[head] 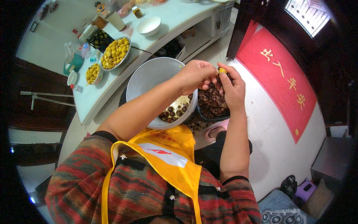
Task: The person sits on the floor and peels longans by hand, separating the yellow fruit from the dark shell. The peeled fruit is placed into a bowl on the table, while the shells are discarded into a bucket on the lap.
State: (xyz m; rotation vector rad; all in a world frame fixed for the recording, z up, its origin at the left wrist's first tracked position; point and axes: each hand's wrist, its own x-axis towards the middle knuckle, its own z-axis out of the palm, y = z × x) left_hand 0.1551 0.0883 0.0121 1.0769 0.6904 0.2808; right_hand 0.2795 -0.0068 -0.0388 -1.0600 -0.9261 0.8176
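Note:
A yellow, partly peeled chestnut is held between the thumb and fingers of my right hand. My left hand meets it from the left, thumb and forefinger pinched at its edge; whether a bit of shell is between them is hidden. Below both hands stands a dark bin heaped with brown chestnut shells. To its left is a big metal pot, partly covered by my left forearm. Several brown chestnuts lie at the bottom of the pot in shallow liquid.
On the glass-topped table are a metal bowl of peeled chestnuts, a smaller bowl of yellow pieces and a white bowl. A red doormat lies at right. Shell scraps and a pink slipper are near the bin.

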